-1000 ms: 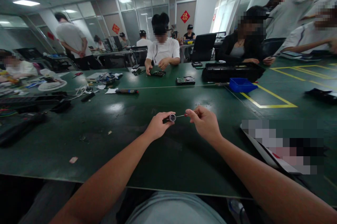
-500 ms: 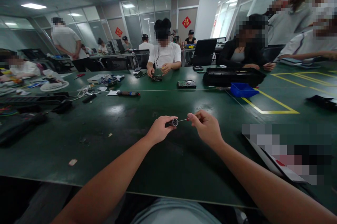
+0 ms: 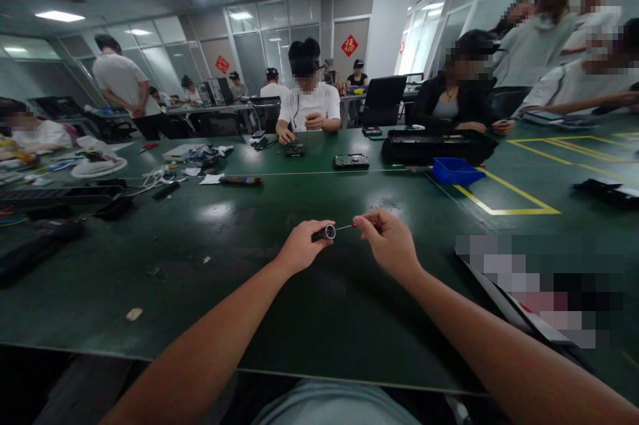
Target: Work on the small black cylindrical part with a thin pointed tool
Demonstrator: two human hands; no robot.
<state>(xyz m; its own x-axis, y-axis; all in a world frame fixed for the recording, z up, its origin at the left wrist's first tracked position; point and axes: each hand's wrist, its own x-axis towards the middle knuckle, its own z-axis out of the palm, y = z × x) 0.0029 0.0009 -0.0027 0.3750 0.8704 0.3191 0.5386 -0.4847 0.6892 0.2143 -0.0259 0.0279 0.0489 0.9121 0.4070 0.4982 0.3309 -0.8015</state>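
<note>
My left hand point(image 3: 299, 246) is closed round a small dark cylindrical part with a silver ring end point(image 3: 327, 232), held just above the green table point(image 3: 210, 278). My right hand point(image 3: 387, 240) pinches a thin screwdriver with a red handle point(image 3: 348, 226). Its metal tip points left into the ring end of the part. Both hands are close together at the middle of the view.
A blue bin point(image 3: 456, 170) and a long black tray point(image 3: 433, 144) lie at the back right beside yellow floor-tape lines. A hard drive point(image 3: 351, 160) and a dark tool point(image 3: 240, 180) lie further back. Cables and black gear crowd the left. Several people sit or stand around.
The hands have stayed together on the part and screwdriver; only the view has shifted slightly.
</note>
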